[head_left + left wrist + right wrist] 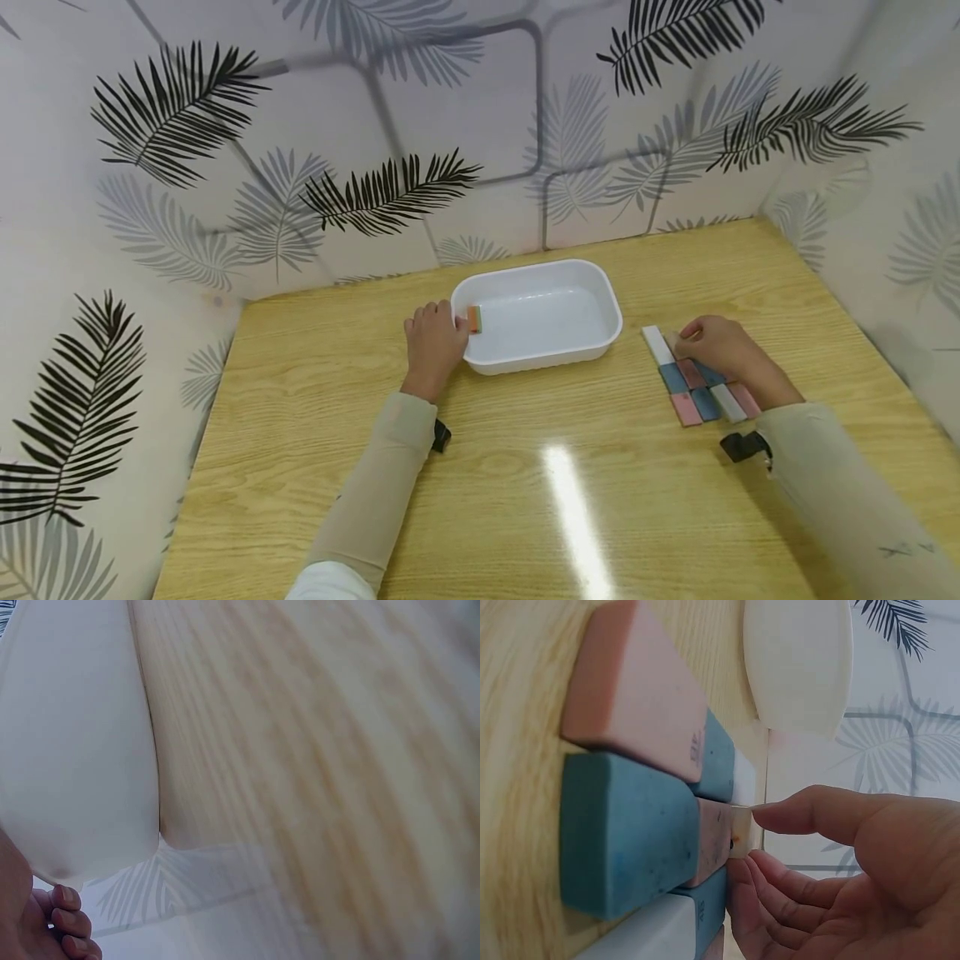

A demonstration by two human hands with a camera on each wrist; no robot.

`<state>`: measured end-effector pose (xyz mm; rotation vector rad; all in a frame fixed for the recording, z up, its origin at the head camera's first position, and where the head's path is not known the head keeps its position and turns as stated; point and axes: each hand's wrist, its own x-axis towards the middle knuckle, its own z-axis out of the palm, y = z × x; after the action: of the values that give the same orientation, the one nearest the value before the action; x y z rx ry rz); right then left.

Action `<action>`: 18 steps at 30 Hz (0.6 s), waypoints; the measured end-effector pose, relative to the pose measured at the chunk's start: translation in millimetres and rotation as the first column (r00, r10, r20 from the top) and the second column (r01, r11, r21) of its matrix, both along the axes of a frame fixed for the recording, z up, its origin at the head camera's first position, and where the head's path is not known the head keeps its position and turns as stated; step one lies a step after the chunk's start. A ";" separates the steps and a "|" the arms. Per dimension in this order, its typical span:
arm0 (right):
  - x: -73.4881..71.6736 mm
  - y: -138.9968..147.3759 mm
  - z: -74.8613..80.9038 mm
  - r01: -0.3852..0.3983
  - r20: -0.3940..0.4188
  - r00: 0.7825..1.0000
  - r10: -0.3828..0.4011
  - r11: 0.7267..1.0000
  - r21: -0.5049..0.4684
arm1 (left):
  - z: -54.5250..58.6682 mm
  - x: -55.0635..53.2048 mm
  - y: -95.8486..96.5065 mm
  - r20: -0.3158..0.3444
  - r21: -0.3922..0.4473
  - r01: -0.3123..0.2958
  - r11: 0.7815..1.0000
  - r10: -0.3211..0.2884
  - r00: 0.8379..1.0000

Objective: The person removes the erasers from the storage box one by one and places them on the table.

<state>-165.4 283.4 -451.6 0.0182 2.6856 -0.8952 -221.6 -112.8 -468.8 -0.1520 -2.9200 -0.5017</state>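
Note:
My left hand [435, 342] grips the left end of a white plastic tray [540, 321], thumb over the rim and fingers outside. Inside the tray, beside that thumb, lies a small orange and green block [474, 320]. Over at the right, my right hand [720, 346] pinches a cream eraser [740, 829] with an orange mark between thumb and fingers. This eraser is at the far end of a group of erasers laid side by side on the table. Among them are a pink eraser [630, 697], a blue eraser [630, 832] and a white eraser [657, 344].
The wooden table [510, 483] carries the tray and the erasers, with a bright light reflection near its front. A leaf-patterned wall [480, 125] rises behind the table's far edge and along its sides. Dark straps show at both wrists.

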 end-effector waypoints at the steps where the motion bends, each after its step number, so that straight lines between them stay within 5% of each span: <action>1: -0.4 0.0 -0.8 0.000 0.000 1.000 0.000 1.000 0.000 | 0.0 0.0 0.0 0.000 0.000 0.001 1.000 -0.001 1.000; 18: 3.3 -5.9 2.4 0.002 -0.018 1.000 -0.002 1.000 0.000 | -0.8 -1.3 0.3 0.017 -0.005 -0.008 1.000 0.008 1.000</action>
<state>-162.1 277.5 -449.2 0.0132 2.7029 -0.8998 -223.0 -112.5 -469.6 -0.1373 -2.9374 -0.4977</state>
